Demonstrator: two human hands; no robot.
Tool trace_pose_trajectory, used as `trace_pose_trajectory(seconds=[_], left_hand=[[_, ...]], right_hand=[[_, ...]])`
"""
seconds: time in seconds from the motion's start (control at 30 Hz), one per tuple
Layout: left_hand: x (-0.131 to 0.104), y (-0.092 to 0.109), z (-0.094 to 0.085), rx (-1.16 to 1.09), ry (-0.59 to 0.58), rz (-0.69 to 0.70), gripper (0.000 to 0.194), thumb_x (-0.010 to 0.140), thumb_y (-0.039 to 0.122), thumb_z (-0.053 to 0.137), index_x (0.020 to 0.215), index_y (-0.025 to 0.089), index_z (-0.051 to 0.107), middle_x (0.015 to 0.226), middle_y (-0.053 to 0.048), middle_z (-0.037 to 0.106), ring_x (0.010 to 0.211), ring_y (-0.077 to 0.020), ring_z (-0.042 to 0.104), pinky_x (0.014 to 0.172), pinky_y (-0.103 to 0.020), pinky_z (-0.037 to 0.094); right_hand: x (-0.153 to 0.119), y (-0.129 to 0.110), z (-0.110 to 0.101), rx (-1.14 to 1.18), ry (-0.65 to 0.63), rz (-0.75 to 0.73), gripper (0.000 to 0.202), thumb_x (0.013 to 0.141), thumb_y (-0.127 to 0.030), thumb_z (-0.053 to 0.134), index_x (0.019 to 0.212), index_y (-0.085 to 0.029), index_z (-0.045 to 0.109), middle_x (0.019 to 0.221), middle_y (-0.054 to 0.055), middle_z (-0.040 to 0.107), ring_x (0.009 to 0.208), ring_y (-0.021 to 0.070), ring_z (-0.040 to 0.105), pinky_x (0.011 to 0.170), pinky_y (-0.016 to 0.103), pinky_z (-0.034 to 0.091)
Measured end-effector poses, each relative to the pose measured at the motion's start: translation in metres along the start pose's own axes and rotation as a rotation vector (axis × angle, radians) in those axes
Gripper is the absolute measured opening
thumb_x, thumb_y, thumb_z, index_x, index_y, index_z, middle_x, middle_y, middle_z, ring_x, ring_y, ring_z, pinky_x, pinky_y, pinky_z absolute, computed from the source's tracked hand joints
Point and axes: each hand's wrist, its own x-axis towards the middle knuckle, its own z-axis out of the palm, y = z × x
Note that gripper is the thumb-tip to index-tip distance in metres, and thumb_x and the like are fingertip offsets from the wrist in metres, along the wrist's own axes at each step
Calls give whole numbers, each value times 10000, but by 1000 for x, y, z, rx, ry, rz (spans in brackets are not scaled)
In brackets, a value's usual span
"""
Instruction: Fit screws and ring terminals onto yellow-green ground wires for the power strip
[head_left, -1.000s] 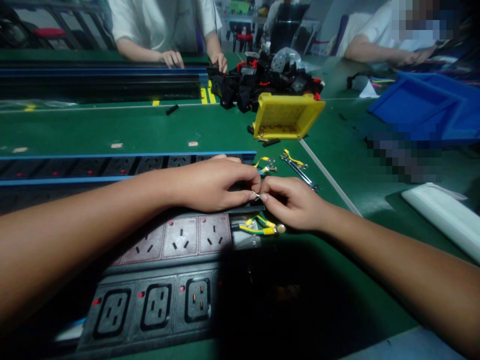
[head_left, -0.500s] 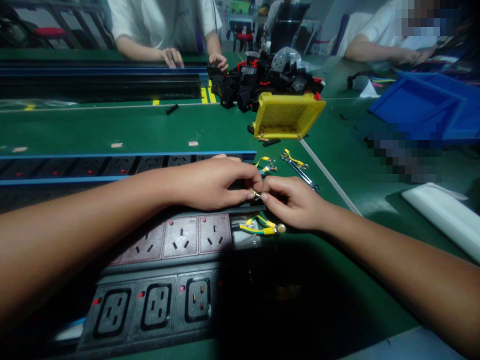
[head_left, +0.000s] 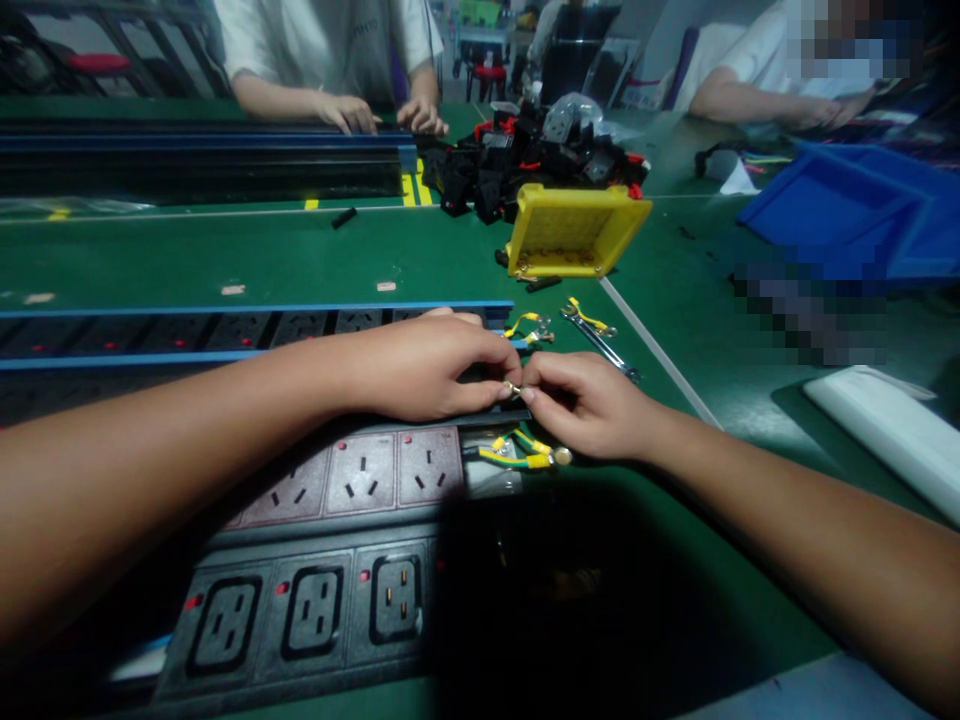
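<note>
My left hand [head_left: 439, 368] lies over the end of a dark socket strip, thumb and forefinger pinched on a small brass-coloured metal piece [head_left: 513, 389]. From the other side, my right hand [head_left: 581, 400] pinches the same piece between thumb and fingertip. Its exact kind is too small to make out. Just below the hands, yellow-green earth wires with ring terminals [head_left: 529, 459] stick out of the end of a reddish-brown socket strip [head_left: 364, 470]. Above them, more wires with terminals [head_left: 531, 335] emerge from the blue-edged socket strip [head_left: 180, 335]. A double-ended wrench [head_left: 600, 343] rests close by.
A tilted yellow bin [head_left: 574, 235] holds small brass parts, before a heap of black and red sockets [head_left: 517, 160]. Nearest me lies a black socket strip [head_left: 315, 620]. Blue bins [head_left: 862, 210] stand at right. Two co-workers sit opposite, one with hands [head_left: 360, 115] on long dark profiles [head_left: 195, 165].
My hands hold almost the same pose, with a very slight shift at the fingertips. Across the table, a co-worker's hands have moved slightly closer together.
</note>
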Motion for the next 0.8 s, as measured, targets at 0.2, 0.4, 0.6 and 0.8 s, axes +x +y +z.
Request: trace_pose_trajectory(seconds=[0.2,0.4,0.6,0.8], left_hand=[[-1,-1,0,-7,0,0,189,903,302,517,979,198,656,863,-15,666,849,-156,558,797,-270,339],[-1,-1,0,-12,5,7,183,906,297,511,973,194,647,867,-15,658,852,-154,552,796,-267,337],[0,1,0,-13,1,-29,160,896,297,535,955,194,642,886,-14,662,862,-156,557,793,-270,333],[2,4,0,-27,21,-75,181,882,300,558,1004,190,632,929,-13,668,878,-155,575,791,-266,356]], right_hand=[[-1,0,1,6,5,17,87,808,-164,503,724,-185,508,591,-33,487,526,89,419,520,201,310],[-1,0,1,2,10,23,86,807,-173,502,722,-186,507,585,-33,486,521,89,420,522,203,310],[1,-1,0,-17,0,-12,129,823,-173,490,698,-191,466,576,-34,463,515,89,403,520,209,297],[1,-1,1,-25,-3,-34,179,832,-176,488,674,-202,407,560,-46,426,501,87,358,509,214,274]])
